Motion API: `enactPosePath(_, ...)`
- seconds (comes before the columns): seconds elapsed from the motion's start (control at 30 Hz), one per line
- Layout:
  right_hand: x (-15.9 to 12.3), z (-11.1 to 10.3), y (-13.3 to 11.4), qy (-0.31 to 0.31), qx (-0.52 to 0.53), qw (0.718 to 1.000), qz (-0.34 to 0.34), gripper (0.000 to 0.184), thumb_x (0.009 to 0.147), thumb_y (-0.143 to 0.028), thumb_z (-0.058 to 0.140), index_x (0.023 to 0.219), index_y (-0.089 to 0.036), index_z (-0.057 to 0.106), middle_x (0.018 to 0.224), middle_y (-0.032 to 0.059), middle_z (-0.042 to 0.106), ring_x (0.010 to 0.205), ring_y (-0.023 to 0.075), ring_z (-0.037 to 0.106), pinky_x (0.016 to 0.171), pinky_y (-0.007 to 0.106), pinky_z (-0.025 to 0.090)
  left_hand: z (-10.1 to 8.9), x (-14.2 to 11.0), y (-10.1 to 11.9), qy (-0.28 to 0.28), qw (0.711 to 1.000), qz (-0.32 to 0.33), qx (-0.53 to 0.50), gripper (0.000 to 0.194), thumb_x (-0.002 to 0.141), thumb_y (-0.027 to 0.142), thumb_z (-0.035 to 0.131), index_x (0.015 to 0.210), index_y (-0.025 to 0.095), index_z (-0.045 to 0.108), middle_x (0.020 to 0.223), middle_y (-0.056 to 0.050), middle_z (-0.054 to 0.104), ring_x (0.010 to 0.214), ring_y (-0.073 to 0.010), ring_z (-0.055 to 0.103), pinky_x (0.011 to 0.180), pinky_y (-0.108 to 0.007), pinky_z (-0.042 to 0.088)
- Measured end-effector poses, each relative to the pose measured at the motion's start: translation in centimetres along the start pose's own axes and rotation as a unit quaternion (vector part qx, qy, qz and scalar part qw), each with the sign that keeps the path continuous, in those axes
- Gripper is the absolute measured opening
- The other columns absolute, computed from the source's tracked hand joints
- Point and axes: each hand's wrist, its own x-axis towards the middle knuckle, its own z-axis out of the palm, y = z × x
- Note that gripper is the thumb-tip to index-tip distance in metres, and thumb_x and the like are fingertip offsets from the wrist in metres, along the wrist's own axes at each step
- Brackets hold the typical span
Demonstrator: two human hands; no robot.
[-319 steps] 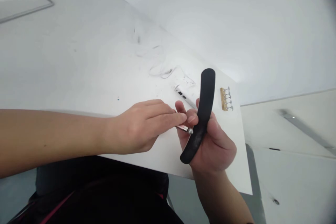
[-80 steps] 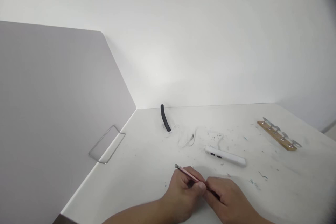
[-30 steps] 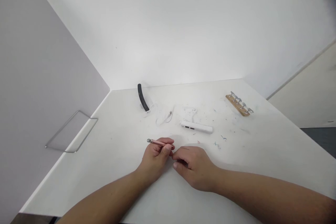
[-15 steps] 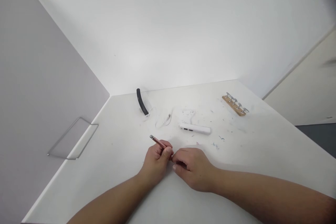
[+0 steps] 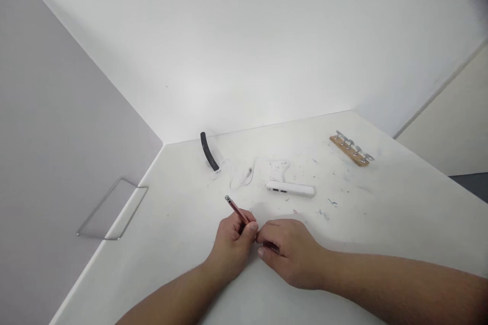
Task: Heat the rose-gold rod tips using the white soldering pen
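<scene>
VIEW: head cam, looking fwd + down at table.

L HAND: L hand (image 5: 232,244) low on table, fingers curled; grip pinching slim rose-metal pen (image 5: 238,210) between thumb + fingers.

R HAND: R hand (image 5: 292,254) just beside L thumb, fingers curled in, small dark bit (image 5: 271,246) under them. Can't tell if grip is pinching it or what it is.

PEN: held in L hand, tilted up + away toward far-left, metal ball tip (image 5: 227,198) clear of fingers. Can't tell if rear end reaches R hand.

TABLE: white table (image 5: 171,274), scuffed, blue-grey marks (image 5: 328,208) right of hands.

ITEMS: black curved rubber tube (image 5: 209,151) lying near far corner, touching end of thin white cable (image 5: 241,180), loosely looped. White rectangular bar w/ dark ports (image 5: 290,189) lying just right of cable, nearest item to hands. Wooden strip w/ row of metal pegs (image 5: 351,149) far right, well apart from rest.

SURROUNDS: grey partition panel (image 5: 68,111) on L edge of table, thin metal wire frame (image 5: 114,208) against it. White wall (image 5: 267,45) behind table.
</scene>
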Motion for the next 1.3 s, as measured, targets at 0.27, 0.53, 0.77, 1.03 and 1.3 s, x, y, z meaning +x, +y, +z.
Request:
enactPosePath(0.27,0.0,0.0,-0.1,0.004,-0.007,1.0,-0.003,0.007,0.076,-0.022,0.049,0.069,-0.019,0.049,0.064,-0.0018,0.052,0.058,0.0119,0.044,0.056,0.025,0.032,-0.1,-0.2,-0.8,0.0,1.0,-0.012,0.002,0.019,0.082,0.034,0.049,0.083,0.016,0.052,0.065,0.002,0.049,0.06,-0.0106,0.042,0.057,-0.022,0.036)
enactPosePath(0.53,0.0,-0.3,-0.3,0.014,0.012,1.0,0.004,0.006,0.076,-0.021,0.049,0.072,-0.019,0.052,0.066,-0.0021,0.054,0.06,0.0114,0.046,0.058,0.024,0.033,0.0,-0.2,-0.1,0.001,1.0,-0.011,-0.022,0.024,0.083,0.036,0.046,0.07,0.016,0.046,0.058,0.004,0.043,0.056,-0.0091,0.037,0.054,-0.021,0.033)
enactPosePath(0.77,0.0,-0.2,-0.3,0.011,0.004,1.0,0.004,0.005,0.075,-0.021,0.05,0.07,-0.018,0.05,0.065,-0.0017,0.053,0.06,0.0121,0.046,0.057,0.025,0.033,0.0,-0.1,-0.7,0.008,1.0,-0.029,-0.005,0.024,0.081,0.037,0.05,0.085,0.015,0.057,0.06,0.002,0.051,0.054,-0.0096,0.043,0.053,-0.022,0.036)
enactPosePath(1.03,-0.2,-0.1,0.2,0.049,0.086,0.994,0.043,0.011,0.077,-0.021,0.049,0.088,-0.019,0.052,0.081,0.0019,0.057,0.067,0.0142,0.049,0.062,0.028,0.037,-0.4,-0.1,-0.5,-0.041,0.999,0.009,-0.025,0.024,0.082,0.032,0.051,0.096,0.015,0.059,0.083,-0.005,0.065,0.081,-0.0174,0.059,0.077,-0.029,0.045)
enactPosePath(1.3,0.0,-0.3,0.1,0.074,0.13,0.987,0.052,0.008,0.079,-0.022,0.048,0.085,-0.019,0.053,0.079,0.0007,0.057,0.066,0.0126,0.05,0.061,0.027,0.039,-0.5,0.0,0.7,-0.05,0.996,0.038,0.07,0.017,0.083,0.027,0.048,0.09,0.018,0.06,0.078,-0.002,0.065,0.072,-0.015,0.058,0.067,-0.025,0.044)
